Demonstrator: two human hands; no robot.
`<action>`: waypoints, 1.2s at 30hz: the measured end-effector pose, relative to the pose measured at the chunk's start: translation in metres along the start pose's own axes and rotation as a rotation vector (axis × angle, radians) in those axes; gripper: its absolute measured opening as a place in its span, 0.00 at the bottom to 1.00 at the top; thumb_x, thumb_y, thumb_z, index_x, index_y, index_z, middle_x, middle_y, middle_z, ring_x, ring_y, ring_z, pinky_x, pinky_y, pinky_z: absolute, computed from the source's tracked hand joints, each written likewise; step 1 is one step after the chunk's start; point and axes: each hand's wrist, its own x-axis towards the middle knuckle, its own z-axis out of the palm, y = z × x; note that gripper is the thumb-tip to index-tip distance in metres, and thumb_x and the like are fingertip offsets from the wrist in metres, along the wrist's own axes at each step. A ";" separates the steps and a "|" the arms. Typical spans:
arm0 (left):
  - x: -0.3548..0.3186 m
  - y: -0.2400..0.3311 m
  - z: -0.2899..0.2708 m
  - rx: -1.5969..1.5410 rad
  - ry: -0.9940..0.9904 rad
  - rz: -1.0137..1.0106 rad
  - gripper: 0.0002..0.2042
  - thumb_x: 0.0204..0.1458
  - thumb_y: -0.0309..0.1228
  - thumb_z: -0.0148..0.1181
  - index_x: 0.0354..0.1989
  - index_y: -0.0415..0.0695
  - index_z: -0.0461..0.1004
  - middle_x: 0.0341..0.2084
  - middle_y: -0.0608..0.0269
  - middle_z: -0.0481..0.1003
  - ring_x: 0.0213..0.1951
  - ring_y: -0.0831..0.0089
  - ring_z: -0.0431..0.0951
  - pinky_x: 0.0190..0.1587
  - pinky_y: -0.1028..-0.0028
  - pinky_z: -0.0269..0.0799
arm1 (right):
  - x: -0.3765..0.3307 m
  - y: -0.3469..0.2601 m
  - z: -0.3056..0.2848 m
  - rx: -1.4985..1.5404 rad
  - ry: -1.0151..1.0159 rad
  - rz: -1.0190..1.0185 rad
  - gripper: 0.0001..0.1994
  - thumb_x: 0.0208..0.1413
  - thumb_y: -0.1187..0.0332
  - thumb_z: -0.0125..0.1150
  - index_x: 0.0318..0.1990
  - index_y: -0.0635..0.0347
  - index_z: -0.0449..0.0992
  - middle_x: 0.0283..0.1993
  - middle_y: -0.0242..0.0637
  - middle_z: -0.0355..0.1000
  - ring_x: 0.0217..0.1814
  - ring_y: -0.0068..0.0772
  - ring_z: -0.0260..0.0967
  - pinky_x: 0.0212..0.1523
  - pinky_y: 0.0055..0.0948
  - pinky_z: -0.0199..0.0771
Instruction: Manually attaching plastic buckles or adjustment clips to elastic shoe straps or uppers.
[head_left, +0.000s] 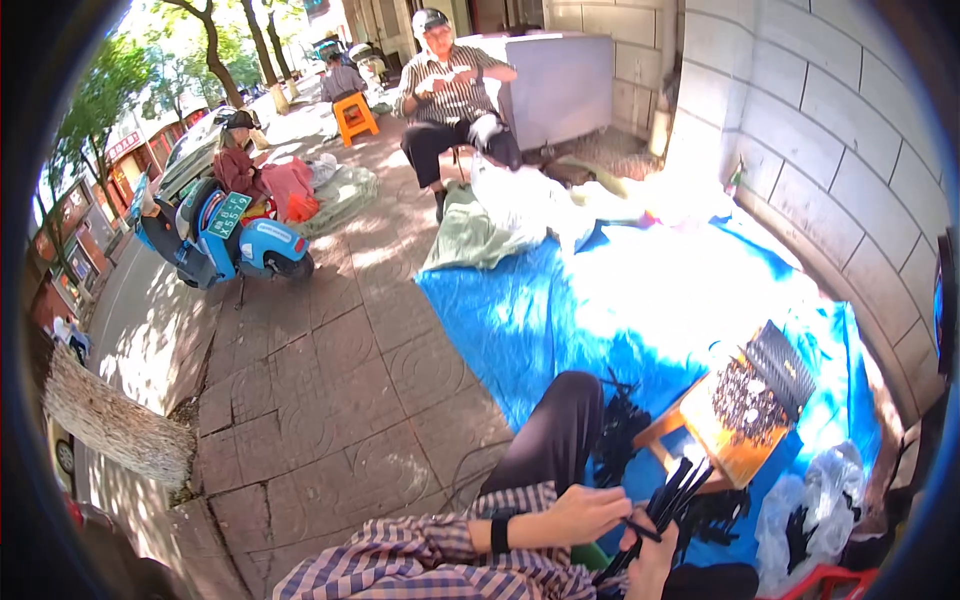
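My right hand (650, 562) is closed around a bundle of long, thin black strips (682, 492) whose ends fan upward. Beside it, the fingers of my left hand (588, 515) are pinched together at the end of one short black strip (642, 530), which reaches across to my right thumb. A black band circles my left wrist. Just beyond my hands stands a low wooden stool (690, 415) with a heap of small dark and shiny pieces (748, 402) on it. A black ridged tray or lid (779, 370) leans over that heap.
More black strips (620, 430) lie on the blue tarp (520, 320) by my knee. Clear plastic bags (815, 500) and a red plastic edge (825, 582) are at right. A person (455, 90) sits ahead near a block wall (800, 130); a blue scooter (235, 230) stands at left.
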 end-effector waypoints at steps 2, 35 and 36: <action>-0.010 0.001 -0.003 0.002 -0.002 -0.033 0.09 0.43 0.25 0.57 0.33 0.47 0.66 0.26 0.65 0.65 0.22 0.66 0.71 0.19 0.70 0.65 | -0.014 0.003 -0.001 -0.128 -0.035 -0.084 0.12 0.51 0.70 0.60 0.41 0.68 0.74 0.22 0.29 0.66 0.21 0.18 0.60 0.22 0.20 0.57; 0.019 0.015 -0.045 -0.881 -0.292 -0.711 0.17 0.57 0.21 0.39 0.56 0.44 0.59 0.23 0.67 0.71 0.13 0.88 0.63 0.17 0.87 0.59 | -0.002 -0.041 0.011 -0.115 0.158 -0.463 0.08 0.49 0.74 0.63 0.37 0.67 0.75 0.25 0.30 0.71 0.18 0.13 0.60 0.17 0.14 0.57; 0.020 0.013 -0.043 -0.876 -0.298 -0.699 0.17 0.58 0.22 0.40 0.57 0.43 0.58 0.24 0.65 0.71 0.13 0.89 0.61 0.16 0.89 0.56 | -0.001 -0.041 0.012 -0.082 0.154 -0.451 0.08 0.50 0.74 0.63 0.37 0.67 0.74 0.25 0.30 0.71 0.18 0.13 0.60 0.17 0.14 0.57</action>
